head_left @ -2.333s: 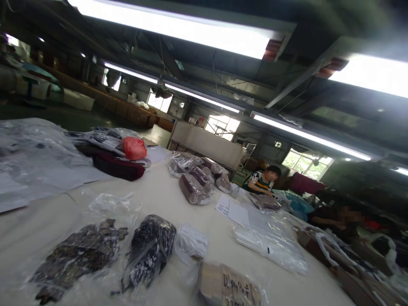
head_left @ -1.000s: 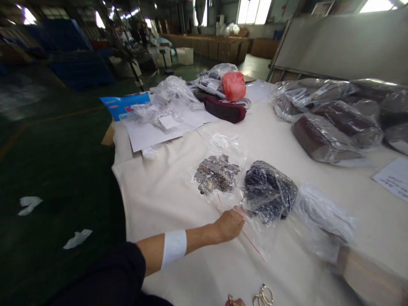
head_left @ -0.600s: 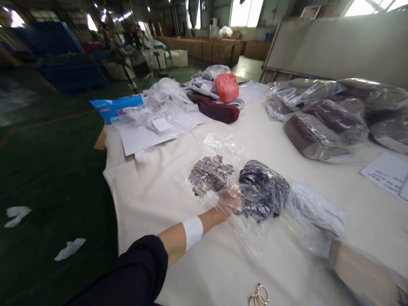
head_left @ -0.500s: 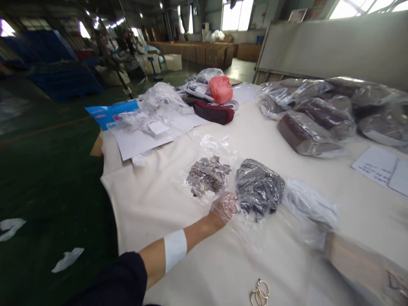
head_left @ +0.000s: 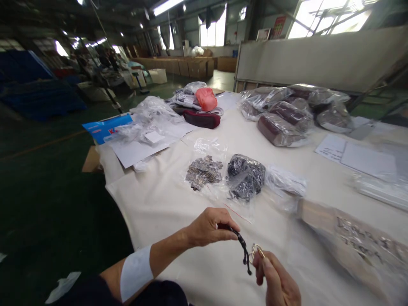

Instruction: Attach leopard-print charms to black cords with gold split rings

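We see the left hand (head_left: 208,227) pinching one end of a short dark cord (head_left: 242,245) low over a cream table (head_left: 165,204), while the right hand (head_left: 277,284) pinches small gold rings (head_left: 256,251) just beside the cord's dangling end. Beyond the hands lie a clear bag of dark cords (head_left: 245,176), a bag of metal pieces (head_left: 204,172) beside it, and wrapped maroon bundles (head_left: 280,127) farther back.

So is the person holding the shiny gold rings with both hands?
No: only the right hand pinches the gold metal rings, while the left hand grips a dark beaded cord.
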`<state>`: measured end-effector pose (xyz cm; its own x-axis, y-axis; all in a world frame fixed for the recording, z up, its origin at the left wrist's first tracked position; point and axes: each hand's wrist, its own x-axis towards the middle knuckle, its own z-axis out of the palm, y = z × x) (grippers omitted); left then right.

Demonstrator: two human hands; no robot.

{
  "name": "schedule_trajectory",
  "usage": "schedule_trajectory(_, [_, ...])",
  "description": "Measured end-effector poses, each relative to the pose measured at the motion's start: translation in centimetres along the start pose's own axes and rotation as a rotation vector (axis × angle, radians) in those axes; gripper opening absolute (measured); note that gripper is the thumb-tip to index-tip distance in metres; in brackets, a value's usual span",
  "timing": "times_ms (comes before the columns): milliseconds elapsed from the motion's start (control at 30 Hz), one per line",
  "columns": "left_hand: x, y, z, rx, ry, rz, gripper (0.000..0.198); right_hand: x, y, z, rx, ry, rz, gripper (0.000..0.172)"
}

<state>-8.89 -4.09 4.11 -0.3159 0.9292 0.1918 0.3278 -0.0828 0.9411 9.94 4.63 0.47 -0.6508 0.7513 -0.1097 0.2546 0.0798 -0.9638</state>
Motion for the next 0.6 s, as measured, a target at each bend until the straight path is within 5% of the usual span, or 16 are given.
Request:
schedule_trajectory(133, [-0.2,1.0,2.7,-0.229,0.119,-0.05,0.029,-0.5,-0.6,1.1,0.082,-0.039,-0.035,0.041])
schedule_trajectory(333, [-1.3,1.1,5.5,-0.533,0.093,-0.426,0.04,-2.3,0.5,1.3,0.144,0.013,-0.008,0.042])
schedule_trajectory(600, [-2.1,1.8,6.6,-0.482,-0.062,-0.215,0.025,-2.9,0.1,-0.2,-0.09,0.057,-0.089,0.033])
